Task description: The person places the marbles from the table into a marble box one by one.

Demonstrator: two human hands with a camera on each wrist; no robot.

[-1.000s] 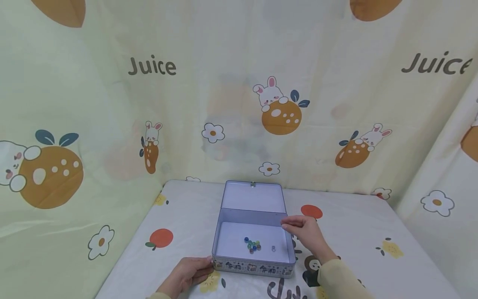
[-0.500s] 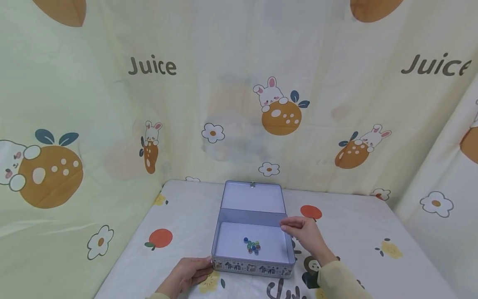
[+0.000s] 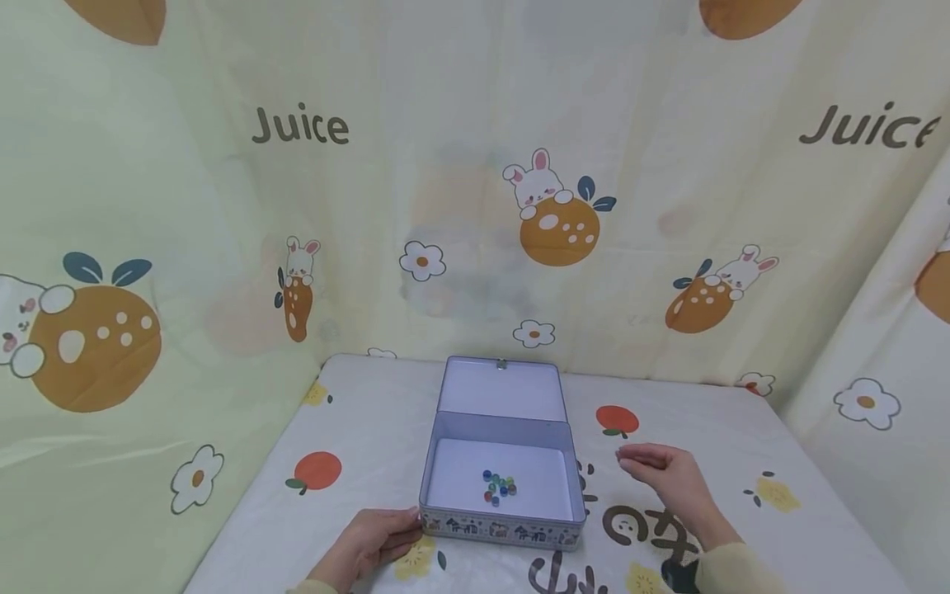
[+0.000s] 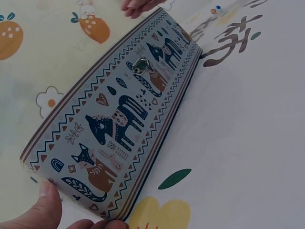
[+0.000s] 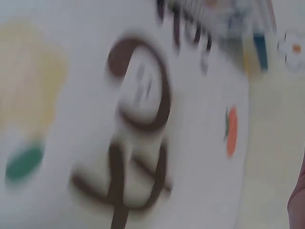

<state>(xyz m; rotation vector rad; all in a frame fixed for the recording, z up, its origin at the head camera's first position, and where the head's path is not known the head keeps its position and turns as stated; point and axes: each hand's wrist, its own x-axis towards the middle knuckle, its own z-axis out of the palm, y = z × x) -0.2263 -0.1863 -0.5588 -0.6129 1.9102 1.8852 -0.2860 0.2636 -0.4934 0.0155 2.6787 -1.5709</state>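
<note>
A hinged tin box (image 3: 503,532) with animal drawings stands with its lid (image 3: 501,392) raised at the back. Several small coloured glass marbles (image 3: 503,490) lie clustered on its white floor. My left hand (image 3: 371,540) touches the box's near left corner. In the left wrist view its thumb (image 4: 46,191) lies on the end wall, with other fingers low at the corner. My right hand (image 3: 671,483) hovers right of the box, thumb and fingertips close together, nothing visible between them. Only that hand's edge (image 5: 297,200) shows in the blurred right wrist view.
Two tiny balls (image 4: 216,9), one orange and one blue, lie on the cloth at the top of the left wrist view. A printed tablecloth (image 3: 742,462) covers the table. Behind it hangs a patterned curtain (image 3: 475,165).
A clear marble at the right of the box floor rolled left to the cluster. My right hand moved away from above the box's right rim, rightward. My left hand stayed at the corner.
</note>
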